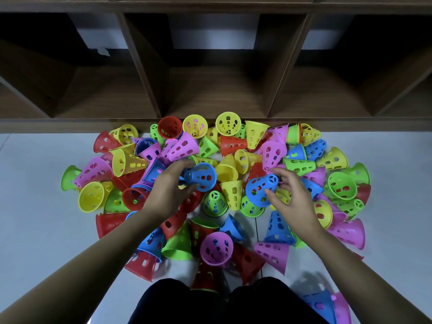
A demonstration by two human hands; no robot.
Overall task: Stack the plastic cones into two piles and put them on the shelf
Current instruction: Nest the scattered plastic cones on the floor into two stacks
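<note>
Several perforated plastic cones in red, yellow, green, pink and blue lie scattered in a heap [224, 174] on the floor in front of the shelf [210, 94]. My left hand [170, 188] grips a blue cone [202, 177] lying on its side, above the heap's middle. My right hand [292, 197] holds another blue cone [261, 188] by its rim, narrow end pointing up and left. The two blue cones are apart, about a hand's width between them. A pink cone [217, 247] sits near my knees.
The dark wooden shelf has several open compartments along the top of the view, its front ledge [70, 125] touching the heap. Pale floor [35, 195] lies left and right of the cones. My dark-clothed knees [210, 302] are at the bottom edge.
</note>
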